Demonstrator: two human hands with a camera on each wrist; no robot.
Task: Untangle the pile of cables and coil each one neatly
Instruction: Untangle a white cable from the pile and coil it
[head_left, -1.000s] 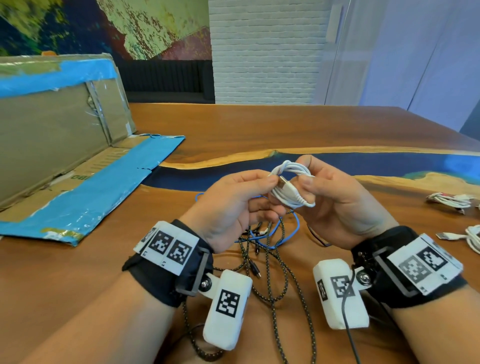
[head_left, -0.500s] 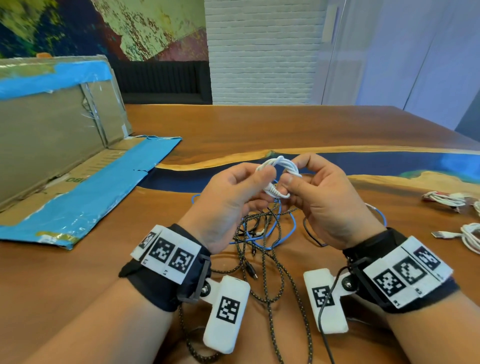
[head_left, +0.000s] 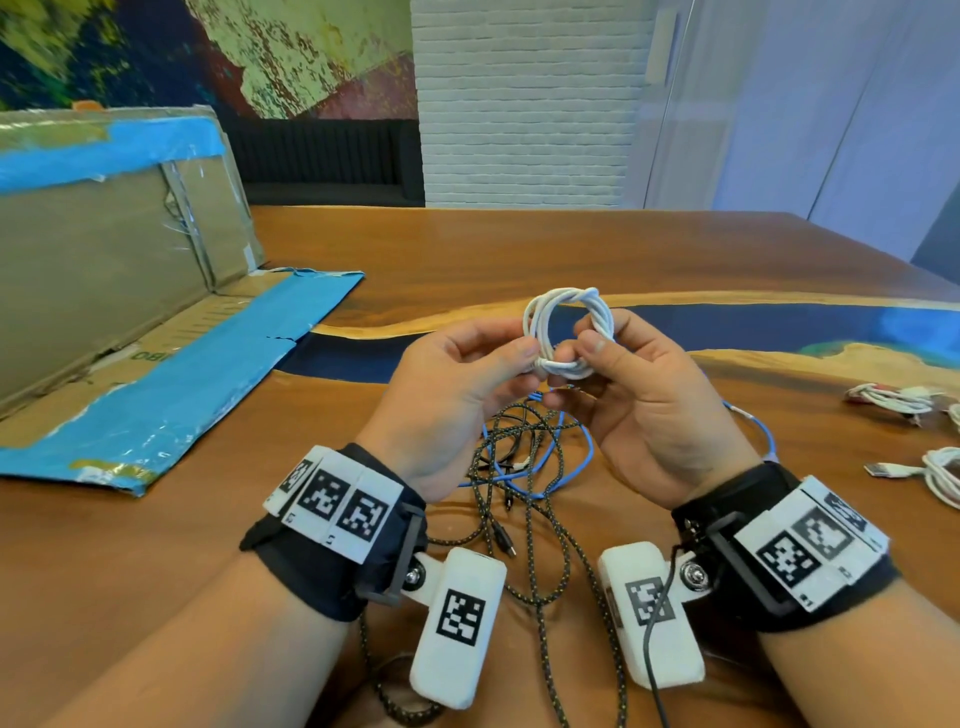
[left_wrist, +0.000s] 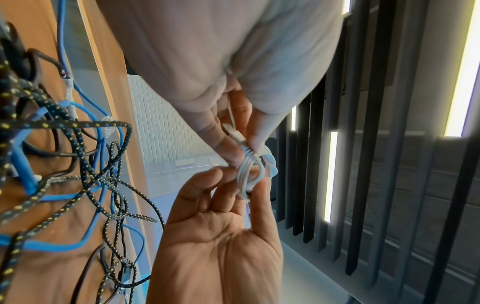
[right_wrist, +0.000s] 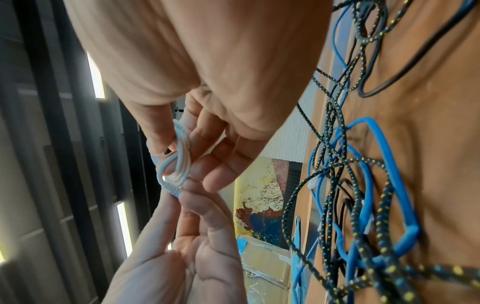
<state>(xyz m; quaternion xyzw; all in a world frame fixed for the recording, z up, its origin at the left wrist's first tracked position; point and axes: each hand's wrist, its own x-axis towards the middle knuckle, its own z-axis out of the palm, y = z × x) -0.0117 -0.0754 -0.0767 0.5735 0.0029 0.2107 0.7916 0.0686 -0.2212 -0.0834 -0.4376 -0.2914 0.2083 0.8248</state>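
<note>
A small white cable coil (head_left: 569, 327) is held upright above the table, between both hands. My left hand (head_left: 530, 358) pinches the coil's lower left side with thumb and fingertips (left_wrist: 259, 185). My right hand (head_left: 589, 345) pinches the cable's plug end (left_wrist: 235, 133) against the coil (right_wrist: 179, 160). Below the hands a tangle lies on the table: a blue cable (head_left: 540, 457), a black braided cable with yellow specks (head_left: 530, 525) and a thin black cable (right_wrist: 405, 67). The braided cable runs on toward me under my wrists.
An opened cardboard box with blue tape (head_left: 130, 322) lies at the left. Two coiled white cables (head_left: 893, 397) (head_left: 940, 473) rest at the right edge. The wooden table (head_left: 467, 249) has a blue resin strip (head_left: 779, 327) across it.
The white coil has turned from a flattened bundle between the hands to an upright open ring. Both hands have shifted their pinch to its lower part.
</note>
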